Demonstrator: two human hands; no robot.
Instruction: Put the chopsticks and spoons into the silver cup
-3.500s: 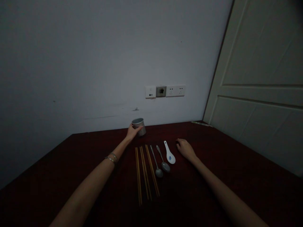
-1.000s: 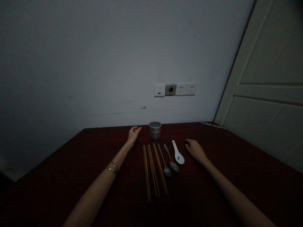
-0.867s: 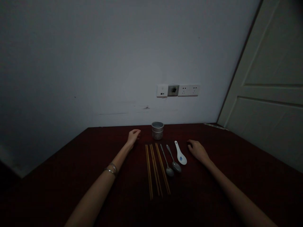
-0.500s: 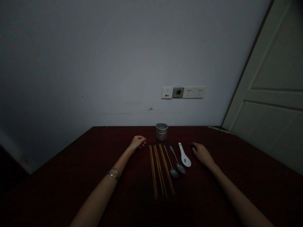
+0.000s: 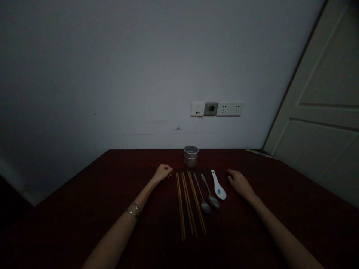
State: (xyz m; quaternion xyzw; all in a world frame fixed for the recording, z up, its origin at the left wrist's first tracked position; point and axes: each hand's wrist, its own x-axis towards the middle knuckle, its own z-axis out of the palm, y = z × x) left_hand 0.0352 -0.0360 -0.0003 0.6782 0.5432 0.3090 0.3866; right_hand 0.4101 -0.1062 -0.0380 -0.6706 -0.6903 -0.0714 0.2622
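Loosely curled with its fingertips a little apart, my left hand holds nothing and is just left of the upper ends of the chopsticks. These lie lengthwise in three pairs: a left pair, a middle pair and a right pair. Beside them are a long-handled metal spoon, a second metal spoon and a white soup spoon with a blue mark. My right hand rests open on the table, right of the soup spoon and apart from it. Behind the chopsticks stands a metal utensil holder with small holes.
The dark red table meets a pale wall. Sockets and switch plates are fixed low on the wall. A panelled door stands at the right. A thin printed strip lies near the back right edge. Light is dim.
My left hand has shifted slightly down, staying beside the chopsticks. The right hand keeps its place. The utensils look unmoved apart from a small shift of the view.
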